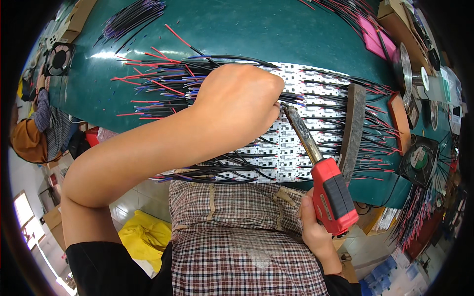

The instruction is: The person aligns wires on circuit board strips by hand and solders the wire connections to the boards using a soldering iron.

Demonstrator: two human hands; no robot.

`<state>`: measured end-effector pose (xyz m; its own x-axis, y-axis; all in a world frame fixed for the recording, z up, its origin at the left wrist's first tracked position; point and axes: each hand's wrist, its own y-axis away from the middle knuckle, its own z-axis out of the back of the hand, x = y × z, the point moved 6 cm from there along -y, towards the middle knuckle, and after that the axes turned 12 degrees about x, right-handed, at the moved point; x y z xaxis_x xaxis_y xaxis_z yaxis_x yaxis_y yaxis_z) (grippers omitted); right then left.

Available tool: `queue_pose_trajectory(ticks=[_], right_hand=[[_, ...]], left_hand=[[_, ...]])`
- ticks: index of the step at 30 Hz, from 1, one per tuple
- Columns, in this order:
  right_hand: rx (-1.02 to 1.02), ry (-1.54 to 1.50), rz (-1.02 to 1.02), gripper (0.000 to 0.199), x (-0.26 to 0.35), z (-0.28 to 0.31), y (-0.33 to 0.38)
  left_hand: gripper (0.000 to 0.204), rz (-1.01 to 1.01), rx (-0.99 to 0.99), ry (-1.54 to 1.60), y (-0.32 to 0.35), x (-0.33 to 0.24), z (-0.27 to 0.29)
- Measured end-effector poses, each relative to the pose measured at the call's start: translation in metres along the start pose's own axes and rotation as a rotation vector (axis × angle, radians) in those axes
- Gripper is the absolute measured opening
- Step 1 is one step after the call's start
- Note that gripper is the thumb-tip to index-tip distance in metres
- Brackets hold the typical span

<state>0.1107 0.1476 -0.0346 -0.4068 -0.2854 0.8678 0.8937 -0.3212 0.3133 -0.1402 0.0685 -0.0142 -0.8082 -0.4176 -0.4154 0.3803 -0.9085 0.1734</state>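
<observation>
My right hand (316, 231) grips the red-and-black handle of a soldering iron (330, 195), whose metal barrel slants up and left. Its dark tip is at the white circuit boards (291, 160), close beside the fingers of my left hand (242, 91). That left hand is closed, reaching across the boards with its back toward me. Its fingertips are mostly hidden, so what it pinches does not show. Black wires with red and blue ends (163, 84) spread leftward from under it. More black wires lead off the boards' right side, beneath a dark flat bar (353, 128).
The boards lie on a green table (212, 29). A wire bundle (131, 22) rests at the far left. Small fans stand at left (60, 59) and right (419, 160). An orange block (399, 123) and solder spool (402, 71) sit on the right. Another person (37, 128) is at far left.
</observation>
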Motion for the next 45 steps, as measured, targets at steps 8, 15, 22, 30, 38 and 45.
queue_pose_trajectory(ticks=[8,15,22,30,38,45], right_hand=[[0.014,-0.015,-0.085,0.030,-0.005,0.000,0.014],[0.040,-0.071,-0.054,0.024,-0.004,-0.001,0.011],[-0.024,-0.143,-0.018,0.020,-0.001,-0.004,0.010],[0.052,-0.077,-0.100,0.024,-0.005,-0.003,0.012],[-0.002,-0.075,-0.105,0.022,-0.011,-0.005,0.011],[0.065,-0.041,-0.012,0.024,-0.009,-0.009,0.015]], left_hand=[[0.020,0.028,0.029,0.028,-0.001,0.000,-0.001],[0.020,0.000,0.030,0.005,-0.005,0.005,0.003],[0.020,-0.026,0.055,0.031,-0.006,0.004,0.006],[0.018,-0.043,0.027,-0.041,-0.004,-0.001,0.003],[0.016,-0.052,0.015,-0.100,-0.004,-0.010,0.000],[0.018,-0.051,0.018,-0.121,-0.001,-0.013,-0.004]])
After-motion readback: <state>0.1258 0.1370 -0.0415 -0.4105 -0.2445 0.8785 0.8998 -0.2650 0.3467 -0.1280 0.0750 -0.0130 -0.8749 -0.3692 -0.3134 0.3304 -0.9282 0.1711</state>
